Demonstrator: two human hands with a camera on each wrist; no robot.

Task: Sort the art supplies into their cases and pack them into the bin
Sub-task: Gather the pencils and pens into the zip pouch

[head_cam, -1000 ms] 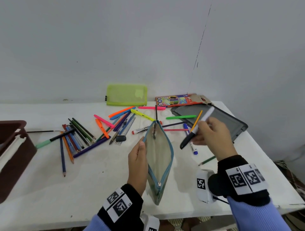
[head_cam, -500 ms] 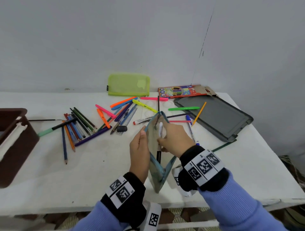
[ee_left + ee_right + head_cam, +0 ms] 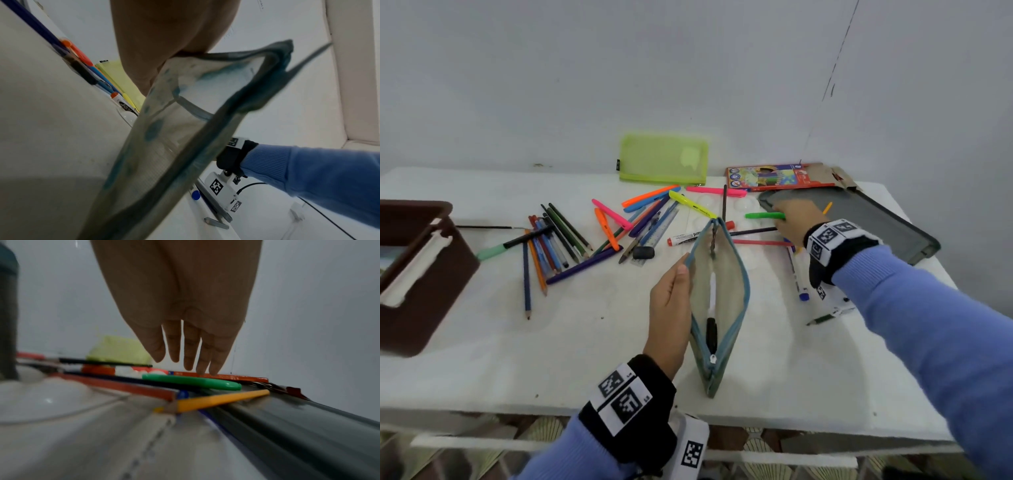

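My left hand grips the left rim of a mesh pouch with a blue zip, holding it upright and open near the table's front; a black-and-white pen lies inside. The left wrist view shows the pouch close up. My right hand reaches far right, fingers straight and empty, just above a green highlighter. In the right wrist view its fingertips hover over the green highlighter and a yellow pencil.
A brown bin stands at the left edge. Coloured pencils and markers lie scattered mid-table. A lime pouch and a pencil box sit by the wall, a grey case at right.
My right hand put the black-and-white pen into the pouch, let it go, and moved away to the green highlighter at the far right. The left hand kept holding the pouch.
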